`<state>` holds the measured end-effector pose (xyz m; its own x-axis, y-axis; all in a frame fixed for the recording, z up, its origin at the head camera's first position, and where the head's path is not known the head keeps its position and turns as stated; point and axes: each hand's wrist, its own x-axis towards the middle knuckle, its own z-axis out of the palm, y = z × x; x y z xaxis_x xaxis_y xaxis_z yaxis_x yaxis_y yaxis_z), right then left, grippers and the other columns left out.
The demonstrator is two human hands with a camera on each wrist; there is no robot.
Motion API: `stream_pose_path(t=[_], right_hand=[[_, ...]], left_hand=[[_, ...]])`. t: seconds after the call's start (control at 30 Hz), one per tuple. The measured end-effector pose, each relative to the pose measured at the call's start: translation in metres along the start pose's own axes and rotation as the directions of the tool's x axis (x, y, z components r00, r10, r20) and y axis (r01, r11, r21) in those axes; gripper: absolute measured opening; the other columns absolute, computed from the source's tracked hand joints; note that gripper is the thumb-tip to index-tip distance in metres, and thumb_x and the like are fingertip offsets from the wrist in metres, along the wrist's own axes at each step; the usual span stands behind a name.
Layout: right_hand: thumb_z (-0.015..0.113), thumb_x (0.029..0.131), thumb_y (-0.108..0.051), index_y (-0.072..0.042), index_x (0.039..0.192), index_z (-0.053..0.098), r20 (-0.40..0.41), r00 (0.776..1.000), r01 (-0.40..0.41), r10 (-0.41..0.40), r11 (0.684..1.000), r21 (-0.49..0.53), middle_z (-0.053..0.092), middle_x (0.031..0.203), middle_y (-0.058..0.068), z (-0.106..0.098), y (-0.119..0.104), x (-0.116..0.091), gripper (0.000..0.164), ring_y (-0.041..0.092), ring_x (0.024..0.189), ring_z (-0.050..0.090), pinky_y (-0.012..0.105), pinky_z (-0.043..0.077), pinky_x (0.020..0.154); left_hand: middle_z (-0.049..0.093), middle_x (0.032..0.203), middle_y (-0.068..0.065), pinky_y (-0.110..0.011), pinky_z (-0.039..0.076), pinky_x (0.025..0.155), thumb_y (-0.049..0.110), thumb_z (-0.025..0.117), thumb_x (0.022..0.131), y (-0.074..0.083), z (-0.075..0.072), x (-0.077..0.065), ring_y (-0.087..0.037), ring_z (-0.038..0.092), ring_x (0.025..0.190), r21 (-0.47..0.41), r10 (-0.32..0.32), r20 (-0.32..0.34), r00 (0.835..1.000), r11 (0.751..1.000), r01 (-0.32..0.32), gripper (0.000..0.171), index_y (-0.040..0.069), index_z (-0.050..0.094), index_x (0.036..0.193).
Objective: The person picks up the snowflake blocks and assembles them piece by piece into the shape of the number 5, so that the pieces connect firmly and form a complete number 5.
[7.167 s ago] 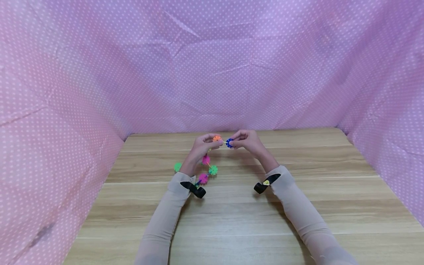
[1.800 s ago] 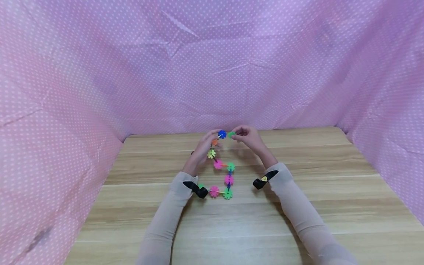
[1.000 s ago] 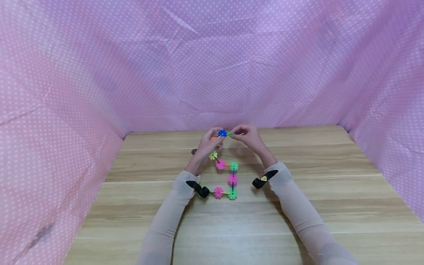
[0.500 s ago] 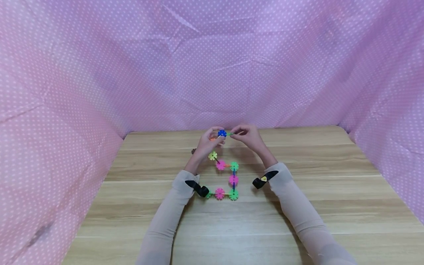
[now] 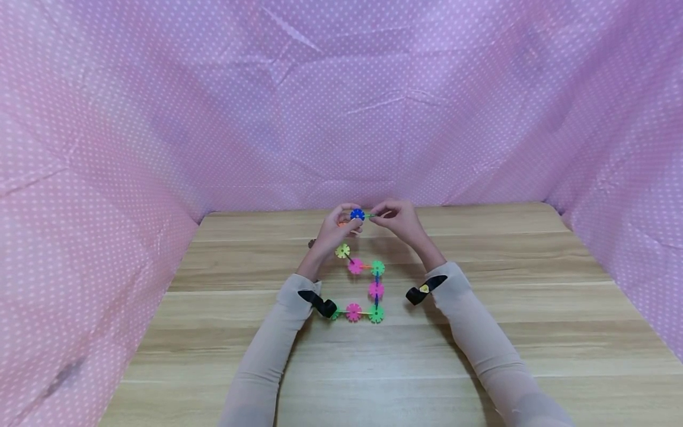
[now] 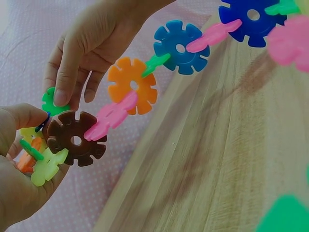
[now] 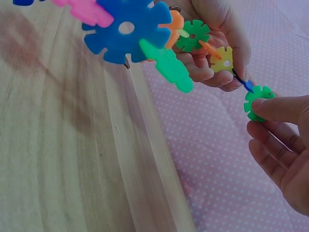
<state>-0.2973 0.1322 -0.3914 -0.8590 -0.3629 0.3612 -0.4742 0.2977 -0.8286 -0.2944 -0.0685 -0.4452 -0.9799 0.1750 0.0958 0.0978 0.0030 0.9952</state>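
Observation:
My left hand [image 5: 332, 230] pinches a blue notched plastic disc [image 5: 357, 214] at the end of a chain of interlocking flower-shaped discs. An orange disc [image 5: 343, 224] shows by its fingers. Facing it, my right hand [image 5: 404, 224] holds a green disc [image 7: 259, 103] between thumb and fingers, seen edge-on in the head view. In the right wrist view the green disc's rim meets the blue disc's edge [image 7: 248, 86]. The chain runs down through a yellow disc [image 5: 342, 251], a pink disc [image 5: 356, 266] and a green disc [image 5: 377, 268].
The chain bends round to a lower green disc [image 5: 376, 314] and pink disc [image 5: 354, 312], passing under the left wrist strap [image 5: 319, 303]. A brown disc [image 5: 312, 244] pokes out left of that wrist. Pink dotted cloth [image 5: 341, 118] rises behind the wooden table [image 5: 480, 249].
Earlier the right hand held the blue disc and the left the orange one; now the left holds the blue, the right a green disc brought against it. More chain lies spread before me.

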Motion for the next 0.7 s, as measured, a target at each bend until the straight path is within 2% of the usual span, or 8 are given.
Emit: stream_pose_path(t=[0.17, 0.23, 0.33, 0.47, 0.57, 0.7], right_hand=[[0.075, 0.088, 0.004, 0.011, 0.097, 0.074, 0.001, 1.000, 0.017, -0.017, 1.000, 0.019, 0.072, 0.097, 0.028, 0.0006, 0.0027, 0.0008, 0.011, 0.009, 0.084, 0.066, 0.014, 0.057, 0.075], [0.075, 0.088, 0.005, 0.011, 0.096, 0.074, 0.000, 1.000, 0.020, -0.020, 0.999, 0.025, 0.072, 0.097, 0.028, 0.0005, 0.0031, 0.0008, 0.011, 0.007, 0.083, 0.066, 0.013, 0.057, 0.074], [0.075, 0.087, 0.006, 0.012, 0.095, 0.074, -0.002, 1.000, 0.024, -0.024, 0.999, 0.040, 0.071, 0.096, 0.029, 0.0001, 0.0036, 0.0009, 0.010, 0.007, 0.082, 0.066, 0.014, 0.057, 0.074], [0.075, 0.087, 0.007, 0.013, 0.095, 0.074, -0.003, 1.000, 0.029, -0.029, 0.997, 0.065, 0.070, 0.094, 0.031, -0.0001, 0.0042, 0.0011, 0.010, 0.008, 0.081, 0.066, 0.014, 0.058, 0.075], [0.075, 0.087, 0.007, 0.013, 0.094, 0.074, -0.003, 0.999, 0.032, -0.032, 0.997, 0.069, 0.069, 0.094, 0.031, 0.0003, 0.0044, 0.0012, 0.010, 0.008, 0.080, 0.066, 0.014, 0.058, 0.074], [0.075, 0.087, 0.007, 0.012, 0.094, 0.075, -0.002, 0.999, 0.038, -0.037, 0.998, 0.059, 0.070, 0.093, 0.030, 0.0012, 0.0039, 0.0016, 0.009, 0.011, 0.080, 0.067, 0.013, 0.058, 0.073]], left_hand=[[0.067, 0.105, -0.021, -0.062, 0.055, 0.097, 0.009, 0.063, 0.100, 0.0009, 0.0010, 0.0001, -0.046, 0.066, 0.102, -0.017, -0.001, 0.006, 1.000, 1.000, 0.001, 0.034, 0.006, 0.055, 0.133], [0.068, 0.105, -0.022, -0.061, 0.056, 0.096, 0.008, 0.063, 0.101, 0.0012, 0.0010, 0.0003, -0.047, 0.066, 0.103, -0.022, 0.002, 0.008, 1.000, 1.000, -0.002, 0.034, 0.003, 0.055, 0.133], [0.069, 0.102, -0.016, -0.054, 0.059, 0.093, 0.008, 0.063, 0.101, 0.0018, 0.0009, 0.0004, -0.036, 0.070, 0.096, -0.029, 0.004, 0.007, 1.000, 1.000, -0.003, 0.035, 0.000, 0.054, 0.134], [0.068, 0.095, -0.003, -0.035, 0.063, 0.083, 0.004, 0.063, 0.100, 0.0025, 0.0013, 0.0008, -0.017, 0.070, 0.085, -0.058, -0.001, 0.007, 1.000, 0.998, 0.002, 0.036, -0.003, 0.053, 0.133], [0.067, 0.095, -0.002, -0.027, 0.062, 0.079, 0.002, 0.062, 0.099, 0.0027, 0.0017, 0.0010, -0.015, 0.069, 0.084, -0.090, -0.005, 0.006, 1.000, 0.996, 0.005, 0.035, -0.004, 0.053, 0.133], [0.067, 0.095, -0.003, -0.025, 0.062, 0.079, 0.000, 0.062, 0.099, 0.0039, 0.0014, 0.0005, -0.015, 0.069, 0.083, -0.107, -0.003, 0.001, 1.000, 0.994, 0.003, 0.035, -0.005, 0.053, 0.132]])
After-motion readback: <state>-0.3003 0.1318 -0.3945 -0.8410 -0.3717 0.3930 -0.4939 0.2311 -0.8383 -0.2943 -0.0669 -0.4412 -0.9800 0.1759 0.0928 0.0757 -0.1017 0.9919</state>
